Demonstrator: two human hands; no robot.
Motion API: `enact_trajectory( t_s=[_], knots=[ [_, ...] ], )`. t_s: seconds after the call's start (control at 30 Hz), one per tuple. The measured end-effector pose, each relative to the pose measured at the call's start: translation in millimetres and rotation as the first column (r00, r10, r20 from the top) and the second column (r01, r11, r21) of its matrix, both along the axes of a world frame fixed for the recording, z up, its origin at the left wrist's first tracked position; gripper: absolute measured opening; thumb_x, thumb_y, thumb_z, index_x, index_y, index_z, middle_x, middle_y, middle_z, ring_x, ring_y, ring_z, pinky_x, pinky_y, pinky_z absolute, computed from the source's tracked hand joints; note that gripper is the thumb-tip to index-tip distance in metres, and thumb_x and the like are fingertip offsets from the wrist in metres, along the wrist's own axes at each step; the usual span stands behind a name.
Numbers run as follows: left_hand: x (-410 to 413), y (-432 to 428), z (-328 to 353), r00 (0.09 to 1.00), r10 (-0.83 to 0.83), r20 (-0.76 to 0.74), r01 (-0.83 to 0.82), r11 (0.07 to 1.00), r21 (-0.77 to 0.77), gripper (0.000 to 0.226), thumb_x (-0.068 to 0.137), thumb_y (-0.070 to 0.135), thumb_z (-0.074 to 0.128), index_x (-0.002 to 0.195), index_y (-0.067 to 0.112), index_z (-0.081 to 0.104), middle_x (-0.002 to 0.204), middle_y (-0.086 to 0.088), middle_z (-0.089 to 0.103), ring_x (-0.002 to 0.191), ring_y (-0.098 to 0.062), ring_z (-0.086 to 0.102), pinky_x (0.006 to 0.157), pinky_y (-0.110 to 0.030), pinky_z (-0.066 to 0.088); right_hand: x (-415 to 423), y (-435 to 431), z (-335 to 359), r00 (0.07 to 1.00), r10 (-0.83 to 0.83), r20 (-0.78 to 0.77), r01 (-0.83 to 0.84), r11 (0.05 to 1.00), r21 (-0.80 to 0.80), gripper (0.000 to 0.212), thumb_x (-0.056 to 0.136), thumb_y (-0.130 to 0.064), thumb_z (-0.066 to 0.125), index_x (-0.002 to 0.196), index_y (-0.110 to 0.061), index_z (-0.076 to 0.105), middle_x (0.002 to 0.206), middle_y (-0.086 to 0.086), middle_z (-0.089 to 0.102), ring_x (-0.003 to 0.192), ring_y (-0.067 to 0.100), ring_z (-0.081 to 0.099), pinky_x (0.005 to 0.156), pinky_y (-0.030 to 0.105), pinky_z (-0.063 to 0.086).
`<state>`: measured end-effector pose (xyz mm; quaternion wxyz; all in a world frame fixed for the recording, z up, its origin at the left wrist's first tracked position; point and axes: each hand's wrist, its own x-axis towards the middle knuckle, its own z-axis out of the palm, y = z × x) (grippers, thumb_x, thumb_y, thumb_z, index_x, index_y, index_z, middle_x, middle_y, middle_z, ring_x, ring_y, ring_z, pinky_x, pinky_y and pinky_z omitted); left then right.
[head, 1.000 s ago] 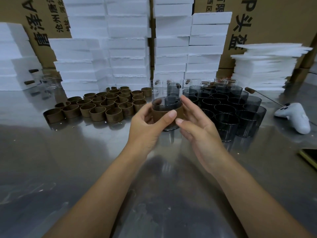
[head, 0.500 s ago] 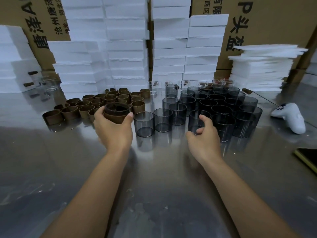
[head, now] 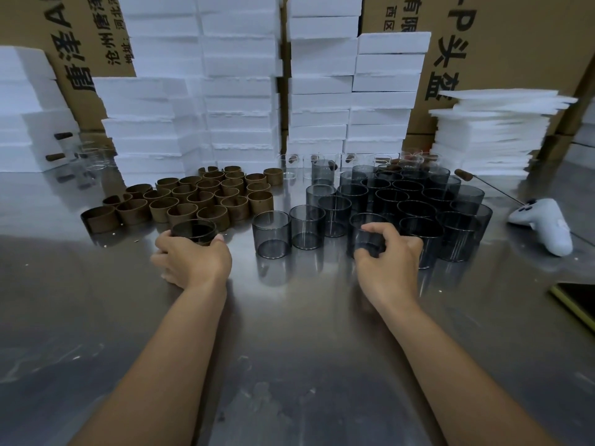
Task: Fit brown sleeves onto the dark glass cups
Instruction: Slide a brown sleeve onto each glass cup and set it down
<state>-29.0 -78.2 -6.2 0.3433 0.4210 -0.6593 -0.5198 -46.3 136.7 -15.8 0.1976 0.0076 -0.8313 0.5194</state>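
Presently, one sleeved cup [head: 193, 230] is being gripped by the curled fingers of the left hand [head: 193, 260], low at the steel table [head: 289, 349] and just in front of the brown sleeves [head: 199, 197] — roughly two dozen, clustered upright. One bare dark cup [head: 367, 235] is being clasped by the right hand [head: 391, 265] at the front edge of the dark glass cups [head: 412, 201] — about thirty, the back rows too crowded for an exact count.

The metal table [head: 289, 349] is gleaming, smooth and smeared, mirroring everything on it. The dark glass cups [head: 415, 201] are shining, smoky and see-through. The brown sleeves [head: 206, 197] are looking matt, the white foam blocks [head: 241, 91] rough-edged, the cardboard boxes [head: 515, 43] dull, the controller [head: 544, 223] smooth white plastic.
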Motion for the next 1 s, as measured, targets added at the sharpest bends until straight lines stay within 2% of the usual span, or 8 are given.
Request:
enact_trajectory(
  t_s=[0.1, 0.33, 0.6, 0.7, 0.77, 0.83, 0.9, 1.0],
  knots=[
    [0, -3, 1, 0.997, 0.013, 0.081, -0.012, 1.000, -0.006, 0.077, 0.082, 0.023, 0.073, 0.141, 0.005, 0.028, 0.147, -0.020, 0.030, 0.138, -0.036, 0.028, 0.117, -0.048, 0.019, 0, 0, -1, 1.000, 0.011, -0.014, -0.011, 1.000, -0.006, 0.032, 0.084, -0.006, 0.060, 0.105, -0.031, 0.058, 0.112, -0.001, 0.033, 0.081, -0.024, 0.032, 0.059, 0.003, 0.032],
    [-1, -3, 0, 0.992, -0.014, 0.125, 0.020, 0.999, -0.045, 0.075, 0.086, 0.026, 0.069, 0.144, 0.005, 0.026, 0.150, -0.017, 0.033, 0.141, -0.034, 0.026, 0.119, -0.044, 0.007, 3, -4, 1, 0.997, 0.081, -0.010, -0.080, 0.996, 0.027, 0.031, 0.081, -0.014, 0.071, 0.096, -0.027, 0.046, 0.113, -0.003, 0.042, 0.092, 0.011, 0.043, 0.076, 0.022, 0.032],
    [2, 3, 3, 0.991, -0.032, 0.130, 0.040, 0.997, -0.059, 0.078, 0.084, 0.031, 0.071, 0.142, 0.004, 0.029, 0.148, -0.017, 0.037, 0.140, -0.035, 0.028, 0.118, -0.047, 0.008, 2, -6, -1, 0.996, 0.072, -0.059, -0.065, 0.991, 0.116, 0.042, 0.076, -0.028, 0.079, 0.094, -0.023, 0.041, 0.103, -0.003, 0.045, 0.088, 0.013, 0.043, 0.073, 0.026, 0.033],
    [7, 12, 8, 0.999, -0.004, -0.031, -0.004, 0.965, -0.262, 0.083, 0.084, 0.031, 0.070, 0.146, 0.003, 0.022, 0.153, -0.015, 0.028, 0.143, -0.029, 0.022, 0.118, -0.041, 0.012, 3, -8, 1, 0.992, 0.101, -0.076, -0.098, 0.994, 0.041, 0.053, 0.073, -0.031, 0.081, 0.107, -0.025, 0.042, 0.111, -0.004, 0.048, 0.100, 0.014, 0.048, 0.080, 0.027, 0.039],
    [11, 23, 11, 0.952, -0.141, -0.271, 0.028, 0.925, -0.379, 0.071, 0.089, 0.024, 0.064, 0.145, 0.005, 0.025, 0.149, -0.009, 0.031, 0.139, -0.021, 0.028, 0.116, -0.028, 0.021, 5, -10, 4, 0.987, 0.149, -0.058, -0.153, 0.986, -0.069, 0.070, 0.071, -0.032, 0.083, 0.126, -0.024, 0.041, 0.119, -0.007, 0.048, 0.108, 0.011, 0.048, 0.089, 0.026, 0.041],
    [14, 37, 13, 0.871, -0.322, -0.371, 0.129, 0.879, -0.459, 0.055, 0.092, 0.019, 0.059, 0.139, 0.010, 0.032, 0.137, 0.001, 0.039, 0.128, -0.011, 0.038, 0.106, -0.012, 0.028, 6, -12, 6, 0.975, 0.221, -0.002, -0.218, 0.959, -0.180, 0.084, 0.069, -0.032, 0.084, 0.139, -0.021, 0.038, 0.125, -0.008, 0.047, 0.114, 0.008, 0.047, 0.094, 0.022, 0.038],
    [16, 49, 14, 0.786, -0.491, -0.375, 0.260, 0.813, -0.521, 0.042, 0.093, 0.015, 0.057, 0.131, 0.018, 0.038, 0.128, 0.005, 0.046, 0.121, -0.007, 0.046, 0.103, -0.015, 0.035, 7, -13, 8, 0.956, 0.292, 0.008, -0.279, 0.922, -0.269, 0.063, 0.067, -0.029, 0.085, 0.122, -0.025, 0.055, 0.118, -0.009, 0.058, 0.110, 0.008, 0.055, 0.091, 0.021, 0.042],
    [19, 60, 14, 0.661, -0.656, -0.365, 0.423, 0.727, -0.540, 0.031, 0.095, 0.015, 0.053, 0.123, 0.024, 0.042, 0.117, 0.007, 0.056, 0.111, -0.002, 0.054, 0.099, -0.022, 0.042, 9, -14, 11, 0.930, 0.362, -0.061, -0.353, 0.835, -0.422, 0.032, 0.067, -0.019, 0.085, 0.086, -0.032, 0.062, 0.083, -0.020, 0.071, 0.083, -0.004, 0.066, 0.068, 0.009, 0.047]
  ],
)
